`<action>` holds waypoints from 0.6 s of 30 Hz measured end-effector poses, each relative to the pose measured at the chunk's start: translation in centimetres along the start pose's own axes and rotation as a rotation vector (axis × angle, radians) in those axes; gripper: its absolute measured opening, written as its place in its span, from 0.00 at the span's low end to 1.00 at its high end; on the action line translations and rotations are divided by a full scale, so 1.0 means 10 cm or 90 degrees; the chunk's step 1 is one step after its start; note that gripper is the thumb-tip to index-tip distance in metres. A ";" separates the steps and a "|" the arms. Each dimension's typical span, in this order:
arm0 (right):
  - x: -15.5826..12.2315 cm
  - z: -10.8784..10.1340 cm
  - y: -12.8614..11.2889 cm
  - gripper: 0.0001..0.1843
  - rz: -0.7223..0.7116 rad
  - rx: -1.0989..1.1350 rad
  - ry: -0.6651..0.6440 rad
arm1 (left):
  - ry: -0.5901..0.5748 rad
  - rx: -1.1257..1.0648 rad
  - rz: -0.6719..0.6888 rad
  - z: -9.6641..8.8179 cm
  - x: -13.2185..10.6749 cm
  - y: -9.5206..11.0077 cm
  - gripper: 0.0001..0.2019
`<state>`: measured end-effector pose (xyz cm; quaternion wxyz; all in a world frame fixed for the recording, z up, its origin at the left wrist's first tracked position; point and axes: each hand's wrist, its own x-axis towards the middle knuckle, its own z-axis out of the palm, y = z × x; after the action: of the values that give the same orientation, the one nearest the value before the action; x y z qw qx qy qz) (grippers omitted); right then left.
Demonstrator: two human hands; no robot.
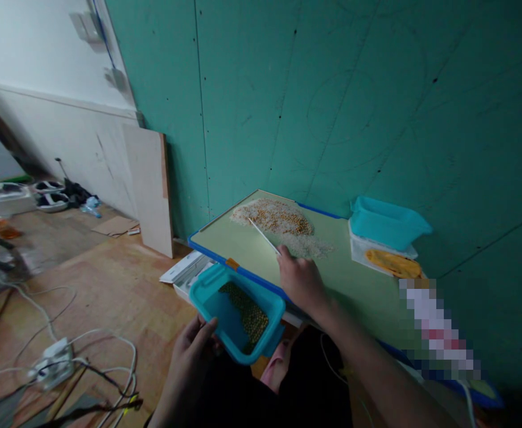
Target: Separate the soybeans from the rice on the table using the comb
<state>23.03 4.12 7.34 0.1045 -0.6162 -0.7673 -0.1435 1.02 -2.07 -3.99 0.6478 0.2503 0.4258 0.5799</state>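
Gripping a blue tub (225, 315) by its near-left rim, thumb on the edge, the left hand (194, 342) is just off the table's near side, while the right hand (302, 279) is closed around 1 thin white stick (264, 236), its far tip at the heap of mixed grains (272, 215). Small greenish beans (254, 318) lie along the tub's right side; the heap, pale with orange-yellow kernels, spreads over the blue-edged table (354, 291), and a 2nd blue tub (386, 223) sits at its right, near the green wall (314, 107).
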 end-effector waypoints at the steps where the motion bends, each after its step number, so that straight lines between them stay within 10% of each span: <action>1: -0.02 0.03 0.08 0.16 -0.005 0.002 0.007 | 0.000 0.003 0.001 0.00 0.00 0.01 0.16; 18: -0.12 0.21 1.05 0.15 0.072 0.065 0.107 | 0.016 0.003 0.008 0.03 -0.02 0.01 0.17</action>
<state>33.57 5.90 5.94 0.2078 -0.6382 -0.7261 -0.1493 1.28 -2.20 -3.71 0.6383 0.2473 0.4336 0.5860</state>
